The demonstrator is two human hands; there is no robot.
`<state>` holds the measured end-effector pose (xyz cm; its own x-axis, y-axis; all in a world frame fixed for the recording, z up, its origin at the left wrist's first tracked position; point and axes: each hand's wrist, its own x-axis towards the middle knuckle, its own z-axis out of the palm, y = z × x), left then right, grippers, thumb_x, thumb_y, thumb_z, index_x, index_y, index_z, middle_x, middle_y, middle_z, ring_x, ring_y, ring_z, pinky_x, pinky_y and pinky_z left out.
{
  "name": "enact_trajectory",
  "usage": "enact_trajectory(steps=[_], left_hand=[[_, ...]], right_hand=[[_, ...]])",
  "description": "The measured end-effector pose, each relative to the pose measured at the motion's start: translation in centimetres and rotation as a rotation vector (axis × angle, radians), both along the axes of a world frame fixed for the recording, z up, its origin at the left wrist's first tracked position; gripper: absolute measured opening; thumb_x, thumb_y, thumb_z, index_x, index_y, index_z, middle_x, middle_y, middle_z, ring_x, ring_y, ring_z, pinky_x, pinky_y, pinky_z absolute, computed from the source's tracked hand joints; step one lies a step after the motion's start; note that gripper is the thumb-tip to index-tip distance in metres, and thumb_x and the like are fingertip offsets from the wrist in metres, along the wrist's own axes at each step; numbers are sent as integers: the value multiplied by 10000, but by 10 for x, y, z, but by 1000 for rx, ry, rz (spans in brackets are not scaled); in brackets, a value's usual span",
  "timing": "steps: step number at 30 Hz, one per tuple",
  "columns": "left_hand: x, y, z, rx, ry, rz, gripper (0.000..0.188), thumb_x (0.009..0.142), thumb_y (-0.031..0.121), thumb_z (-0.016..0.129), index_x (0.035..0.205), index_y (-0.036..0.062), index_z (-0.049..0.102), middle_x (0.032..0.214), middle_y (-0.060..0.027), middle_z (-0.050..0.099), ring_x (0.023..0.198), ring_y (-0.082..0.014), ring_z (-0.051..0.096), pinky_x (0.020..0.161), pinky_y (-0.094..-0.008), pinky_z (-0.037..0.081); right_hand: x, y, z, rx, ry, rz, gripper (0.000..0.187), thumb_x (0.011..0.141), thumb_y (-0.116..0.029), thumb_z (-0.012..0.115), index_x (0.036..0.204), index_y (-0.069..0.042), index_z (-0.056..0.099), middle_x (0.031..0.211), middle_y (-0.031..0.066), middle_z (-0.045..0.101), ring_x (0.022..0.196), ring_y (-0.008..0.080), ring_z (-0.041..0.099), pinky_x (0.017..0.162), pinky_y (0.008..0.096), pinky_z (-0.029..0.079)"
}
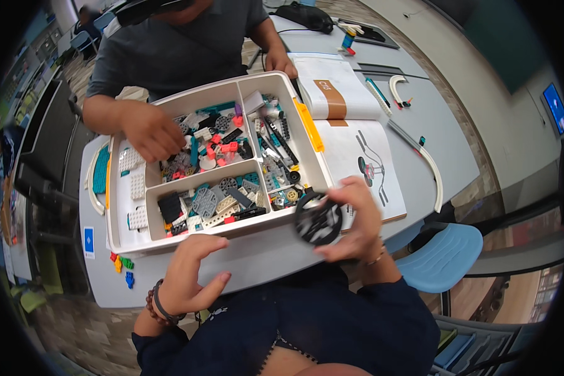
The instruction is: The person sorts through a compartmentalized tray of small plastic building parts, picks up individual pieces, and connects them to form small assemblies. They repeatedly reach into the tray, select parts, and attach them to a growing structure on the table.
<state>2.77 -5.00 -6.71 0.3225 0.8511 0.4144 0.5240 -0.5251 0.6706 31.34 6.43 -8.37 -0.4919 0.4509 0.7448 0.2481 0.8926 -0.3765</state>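
My right hand [360, 219] pinches a round black toy wheel [318, 218] with a grey hub, held up at the near right corner of a white sorting tray [241, 164]. Motion smears the wheel slightly. To the left, my left hand [191, 272] hovers by the tray's near edge, thumb and fingers apart, with nothing in it. Divided compartments hold building pieces: grey gears [205, 202], coral bricks [225, 150], beige beams [222, 216] and teal parts. Across from me, another person's hand [153, 133] reaches into the far left compartment.
An open instruction booklet [363, 156] with a picture of a wheeled model lies right of the tray. White curved pieces [431, 175] rest on the grey table [448, 135]. Small coloured figures [122, 264] lie at the near left. A blue chair [442, 257] stands at the right.
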Motion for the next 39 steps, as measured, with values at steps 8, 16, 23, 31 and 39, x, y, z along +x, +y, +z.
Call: enact_trajectory(steps=[8,16,23,31,39], left_hand=[[-12,16,-19,179,447,443,362,701,154,702,1035,64,597,953,-80,577,900,-270,537,828,-412,395],[-17,16,-41,275,453,468,293,607,231,782,783,79,603,703,-35,538,627,-210,512,562,-323,384],[-19,20,-56,386,479,477,330,568,245,809,775,74,616,646,-18,535,559,-191,513,515,-312,408],[-19,16,-62,367,473,472,342,566,237,820,794,69,628,664,-1,550,561,-164,521,503,-291,398],[-24,23,-54,387,417,419,307,599,207,803,798,44,634,669,-17,534,523,-154,498,464,-273,378]], right_hand=[[85,54,-16,-293,519,-280,809,674,-409,752,1217,98,432,1171,159,520,1066,234,536,933,323,420],[62,101,-10,-369,432,-266,829,740,-564,611,1251,67,440,1121,167,554,944,190,593,808,313,482],[41,114,-40,-540,388,-195,823,773,-584,554,1282,51,429,1027,147,586,896,168,576,810,303,452],[54,120,-58,-587,365,-210,815,755,-581,600,1260,41,449,1032,147,591,877,171,596,779,300,471],[53,132,-67,-661,389,-187,787,757,-537,636,1242,56,455,1012,130,587,850,146,575,743,276,461]])
